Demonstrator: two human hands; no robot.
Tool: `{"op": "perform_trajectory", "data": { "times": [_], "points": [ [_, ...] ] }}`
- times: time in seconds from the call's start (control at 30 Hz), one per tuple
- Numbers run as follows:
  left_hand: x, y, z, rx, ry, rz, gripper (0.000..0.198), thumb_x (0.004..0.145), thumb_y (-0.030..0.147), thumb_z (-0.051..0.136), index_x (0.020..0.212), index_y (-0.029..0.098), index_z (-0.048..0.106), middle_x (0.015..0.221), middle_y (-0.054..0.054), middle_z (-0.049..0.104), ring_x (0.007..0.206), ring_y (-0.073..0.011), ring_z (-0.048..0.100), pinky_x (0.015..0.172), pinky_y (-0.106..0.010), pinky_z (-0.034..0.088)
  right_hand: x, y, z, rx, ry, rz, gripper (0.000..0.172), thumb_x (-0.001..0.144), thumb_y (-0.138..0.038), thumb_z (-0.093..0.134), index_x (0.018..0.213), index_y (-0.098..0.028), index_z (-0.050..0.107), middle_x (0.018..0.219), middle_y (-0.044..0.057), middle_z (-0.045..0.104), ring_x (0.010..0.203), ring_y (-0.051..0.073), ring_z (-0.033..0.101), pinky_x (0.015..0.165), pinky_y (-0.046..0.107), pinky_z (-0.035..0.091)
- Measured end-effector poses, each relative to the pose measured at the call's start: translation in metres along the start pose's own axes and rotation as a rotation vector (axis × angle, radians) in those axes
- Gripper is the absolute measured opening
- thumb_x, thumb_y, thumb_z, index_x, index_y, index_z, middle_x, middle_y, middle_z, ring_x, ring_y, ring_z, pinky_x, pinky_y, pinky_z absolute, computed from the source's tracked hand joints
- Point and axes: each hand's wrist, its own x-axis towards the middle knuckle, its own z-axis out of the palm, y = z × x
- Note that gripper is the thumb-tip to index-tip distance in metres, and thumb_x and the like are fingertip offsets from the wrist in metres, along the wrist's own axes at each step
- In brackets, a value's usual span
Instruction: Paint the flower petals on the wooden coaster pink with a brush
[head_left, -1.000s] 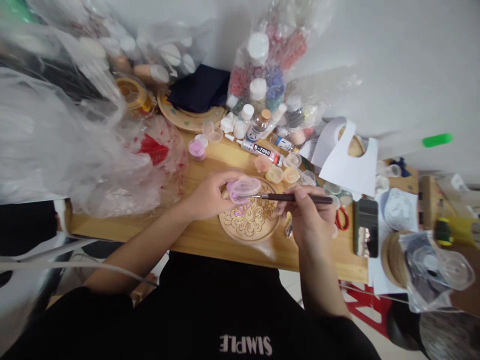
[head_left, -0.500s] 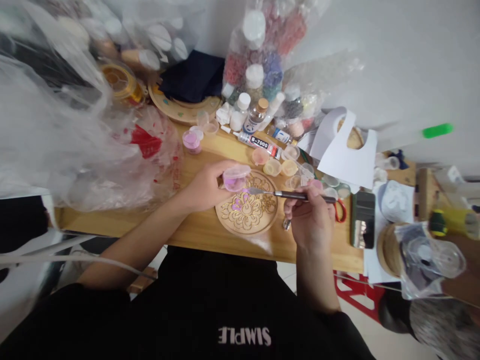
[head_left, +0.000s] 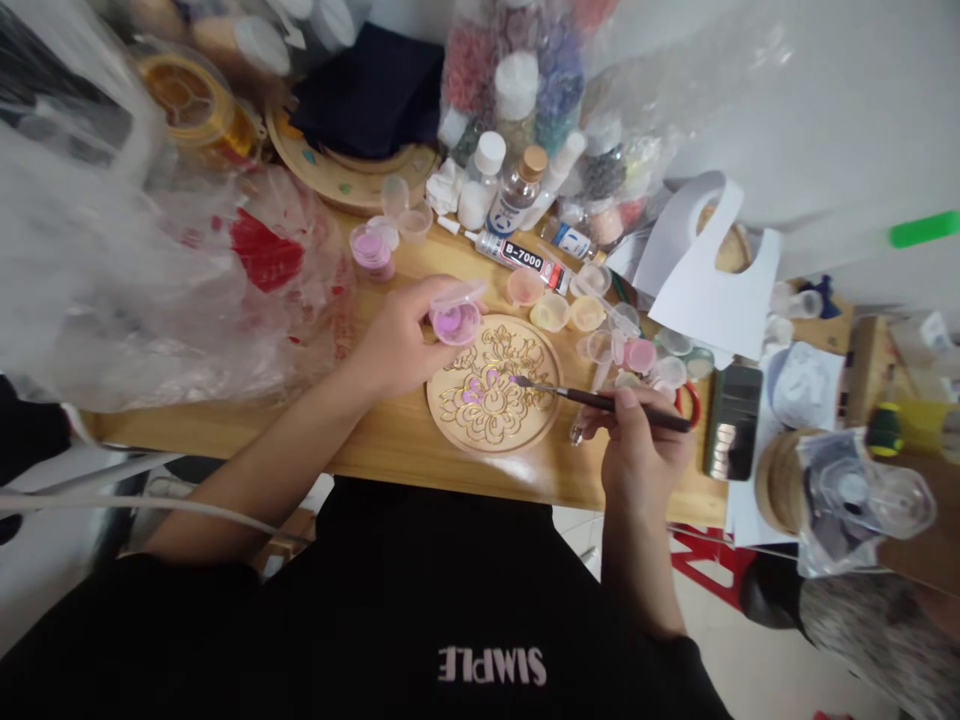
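Round wooden disc lies near the front edge of the table, its carved flower outlined in gold, a few middle petals filled purple. Right hand, at its 4 o'clock, pinches a thin brush, tip on the carving. Left hand, at 10 o'clock, fingers clamped round a purple paint pot. Small pots and a glue tube crowd 1 o'clock; phone at 3.

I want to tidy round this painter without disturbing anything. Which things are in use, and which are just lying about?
In use: left hand with pink pot; right hand with brush; wooden disc under the brush tip.
Lying about: glue tube; phone; white card; dark cloth.
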Motion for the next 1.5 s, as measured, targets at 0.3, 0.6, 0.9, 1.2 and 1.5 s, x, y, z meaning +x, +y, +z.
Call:
{"op": "perform_trajectory", "data": {
  "times": [0.3,0.6,0.9,1.2,1.5],
  "points": [
    [0.000,0.000,0.000,0.007,0.009,0.001,0.018,0.078,0.029,0.074,0.091,0.018,0.068,0.097,-0.005,0.074,0.091,-0.0210,0.069,0.083,-0.030,0.055,-0.010,-0.013,-0.006,-0.272,-0.151,-0.116,0.011,0.090,-0.028,0.075,0.082,-0.020,0.074,0.068,0.000,0.073,0.058,0.014,0.070,0.054,0.026,0.058],
    [-0.001,0.001,0.002,0.005,0.026,0.013,0.016,0.076,0.026,0.072,0.089,0.018,0.066,0.099,-0.005,0.075,0.091,-0.0197,0.069,0.083,-0.030,0.055,-0.014,-0.013,-0.006,-0.295,-0.157,-0.142,0.008,0.089,-0.026,0.074,0.084,-0.019,0.076,0.073,0.001,0.075,0.061,0.014,0.072,0.055,0.026,0.061],
    [-0.002,0.001,0.001,0.000,0.009,-0.003,0.019,0.079,0.023,0.070,0.096,0.015,0.070,0.103,-0.005,0.074,0.095,-0.0198,0.068,0.087,-0.030,0.055,-0.014,-0.015,-0.008,-0.287,-0.164,-0.151,0.006,0.089,-0.024,0.074,0.086,-0.018,0.076,0.076,0.002,0.074,0.063,0.015,0.072,0.056,0.027,0.061],
    [-0.001,-0.001,0.000,0.017,0.002,0.022,0.029,0.079,0.023,0.071,0.107,0.016,0.072,0.107,-0.007,0.076,0.093,-0.0212,0.069,0.087,-0.036,0.057,-0.014,-0.013,-0.011,-0.264,-0.173,-0.187,0.004,0.089,-0.019,0.074,0.087,-0.020,0.077,0.074,0.000,0.074,0.062,0.014,0.070,0.055,0.026,0.057],
    [-0.001,-0.005,0.002,0.025,0.031,0.084,0.031,0.079,0.021,0.069,0.109,0.014,0.073,0.106,-0.008,0.077,0.092,-0.0197,0.070,0.084,-0.032,0.057,-0.013,-0.014,-0.007,-0.254,-0.184,-0.177,0.003,0.089,-0.020,0.075,0.089,-0.020,0.077,0.077,0.001,0.075,0.064,0.015,0.072,0.057,0.027,0.059]
  ]
}}
